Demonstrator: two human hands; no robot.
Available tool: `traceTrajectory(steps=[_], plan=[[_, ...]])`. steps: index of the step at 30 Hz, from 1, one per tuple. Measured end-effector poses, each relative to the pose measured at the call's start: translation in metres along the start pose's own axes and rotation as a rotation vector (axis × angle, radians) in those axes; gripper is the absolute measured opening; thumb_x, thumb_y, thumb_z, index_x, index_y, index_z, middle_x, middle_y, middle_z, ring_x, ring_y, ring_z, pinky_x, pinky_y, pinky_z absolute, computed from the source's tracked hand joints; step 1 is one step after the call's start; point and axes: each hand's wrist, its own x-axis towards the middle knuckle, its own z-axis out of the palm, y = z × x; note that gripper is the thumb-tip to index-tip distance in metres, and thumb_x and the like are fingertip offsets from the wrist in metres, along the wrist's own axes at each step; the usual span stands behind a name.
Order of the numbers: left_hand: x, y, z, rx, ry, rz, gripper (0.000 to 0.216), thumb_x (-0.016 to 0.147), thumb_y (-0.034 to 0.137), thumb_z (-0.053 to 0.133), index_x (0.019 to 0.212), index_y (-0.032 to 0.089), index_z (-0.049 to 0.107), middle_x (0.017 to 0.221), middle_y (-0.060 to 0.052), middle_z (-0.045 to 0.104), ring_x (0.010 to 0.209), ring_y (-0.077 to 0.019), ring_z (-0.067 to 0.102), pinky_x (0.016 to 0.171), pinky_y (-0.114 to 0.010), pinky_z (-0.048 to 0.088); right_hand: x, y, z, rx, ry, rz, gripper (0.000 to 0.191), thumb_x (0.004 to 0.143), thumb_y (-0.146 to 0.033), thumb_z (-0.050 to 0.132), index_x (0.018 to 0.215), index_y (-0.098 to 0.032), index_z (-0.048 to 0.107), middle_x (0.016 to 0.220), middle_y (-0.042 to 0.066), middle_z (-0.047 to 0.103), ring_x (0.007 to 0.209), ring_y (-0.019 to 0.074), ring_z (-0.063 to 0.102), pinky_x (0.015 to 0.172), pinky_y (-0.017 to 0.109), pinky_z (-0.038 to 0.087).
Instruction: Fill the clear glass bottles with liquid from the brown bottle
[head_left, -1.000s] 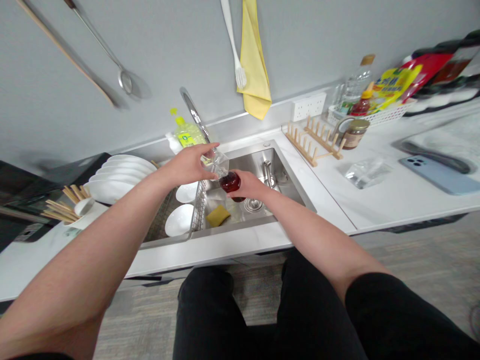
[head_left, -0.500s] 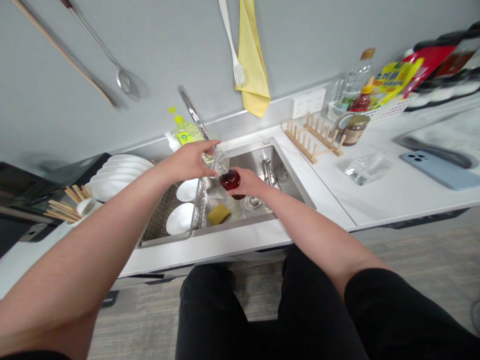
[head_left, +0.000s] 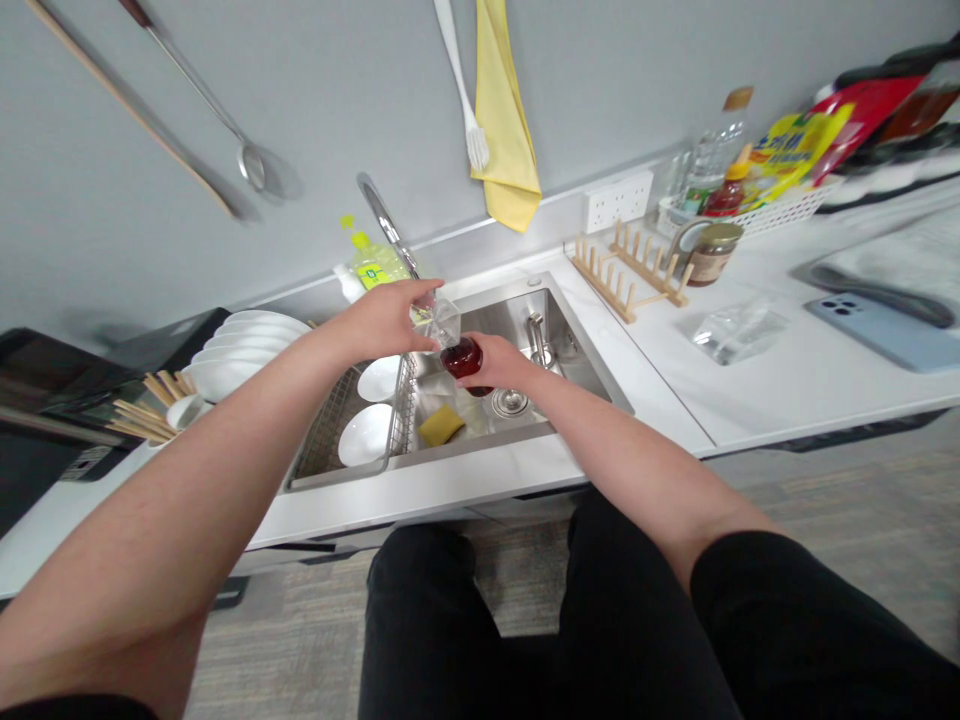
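Observation:
Both my hands are over the steel sink. My left hand is closed around a clear glass, tilted just under the tap. My right hand grips a small bottle of dark red liquid, whose top points toward the glass. The two vessels touch or nearly touch. A yellow sponge lies in the basin below them, beside the drain.
White bowls sit in a wire rack at the sink's left, with stacked plates and chopsticks beyond. On the right counter are a wooden plate rack, a jar, a clear glass and a phone.
The view has shifted slightly. Both hands stay over the sink with the glass and the red bottle held together, almost unmoved.

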Motion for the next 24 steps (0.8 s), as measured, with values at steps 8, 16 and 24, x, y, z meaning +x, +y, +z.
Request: traceTrajectory(steps=[8,16,24], plan=[[0.002,0.009,-0.004,0.066,-0.04,-0.028,0.115,0.074,0.048,0.099,0.177,0.02,0.056,0.153,-0.016,0.077,0.133,-0.0372,0.075,0.122,-0.049,0.054,-0.001,-0.004,-0.002,-0.011,-0.005,0.005,0.077,0.07,-0.045,0.108,0.139,-0.028,0.078,0.128,0.007,0.087,0.122,0.0397,0.082,0.109,0.053,0.063],[0.006,0.011,-0.005,0.104,-0.071,-0.029,0.116,0.076,0.047,0.098,0.179,0.022,0.053,0.154,-0.016,0.077,0.134,-0.0379,0.075,0.123,-0.049,0.054,-0.003,-0.01,-0.005,-0.012,-0.016,0.035,0.076,0.07,-0.044,0.107,0.138,-0.027,0.077,0.129,0.008,0.087,0.124,0.0398,0.081,0.109,0.052,0.062],[0.01,0.006,-0.004,0.075,-0.06,-0.004,0.116,0.071,0.046,0.101,0.176,0.023,0.058,0.151,-0.017,0.078,0.135,-0.041,0.075,0.123,-0.05,0.053,-0.002,-0.005,-0.003,-0.002,-0.021,0.022,0.077,0.071,-0.046,0.107,0.139,-0.03,0.077,0.13,0.006,0.086,0.125,0.04,0.081,0.11,0.054,0.062]])
